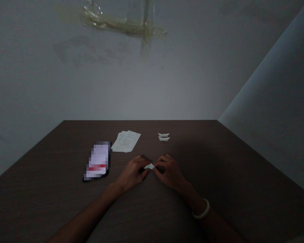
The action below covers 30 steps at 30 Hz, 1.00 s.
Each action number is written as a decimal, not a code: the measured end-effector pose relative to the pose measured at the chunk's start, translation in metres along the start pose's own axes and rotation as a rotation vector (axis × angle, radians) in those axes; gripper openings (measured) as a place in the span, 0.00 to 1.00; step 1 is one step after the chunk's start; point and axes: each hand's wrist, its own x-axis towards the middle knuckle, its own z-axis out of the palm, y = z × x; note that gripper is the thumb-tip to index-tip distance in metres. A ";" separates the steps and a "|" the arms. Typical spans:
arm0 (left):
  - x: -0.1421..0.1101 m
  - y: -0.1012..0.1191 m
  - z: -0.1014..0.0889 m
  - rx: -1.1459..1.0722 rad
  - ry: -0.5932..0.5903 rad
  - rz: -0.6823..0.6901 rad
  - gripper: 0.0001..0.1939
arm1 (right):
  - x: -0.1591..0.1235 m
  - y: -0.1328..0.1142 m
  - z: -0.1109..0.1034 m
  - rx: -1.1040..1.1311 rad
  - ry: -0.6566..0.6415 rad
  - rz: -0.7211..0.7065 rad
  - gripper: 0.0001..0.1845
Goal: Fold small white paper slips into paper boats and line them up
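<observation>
Small folded white paper [149, 166] between hands, near middle of tabletop [152, 211]. Left hand [133, 172] pinches one end, right hand [170, 171] other. Two paper boats [164, 138] beyond, one just behind other; hull contents too small to tell. Printed sheets [126, 141] overlapping, left, beside phone [98, 160].

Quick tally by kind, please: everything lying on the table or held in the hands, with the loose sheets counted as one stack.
Folded paper boats: 2
Smartphone: 1
Stack of printed sheets: 1
Small folded paper piece, in hand: 1
Total: 5
</observation>
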 end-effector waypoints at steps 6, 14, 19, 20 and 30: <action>-0.001 -0.003 0.002 0.010 -0.002 0.000 0.13 | 0.000 0.000 0.002 0.012 0.019 -0.012 0.01; 0.003 0.001 -0.005 -0.124 0.045 -0.099 0.16 | 0.000 -0.001 0.003 -0.010 0.012 -0.090 0.05; 0.003 0.002 -0.006 -0.178 0.088 -0.142 0.13 | -0.001 0.000 0.007 -0.021 0.015 -0.124 0.05; 0.003 0.002 -0.006 -0.176 0.092 -0.148 0.12 | -0.001 0.000 0.008 -0.024 0.016 -0.124 0.05; 0.002 0.005 -0.006 -0.145 0.115 -0.172 0.07 | -0.002 0.000 0.007 -0.035 0.013 -0.101 0.05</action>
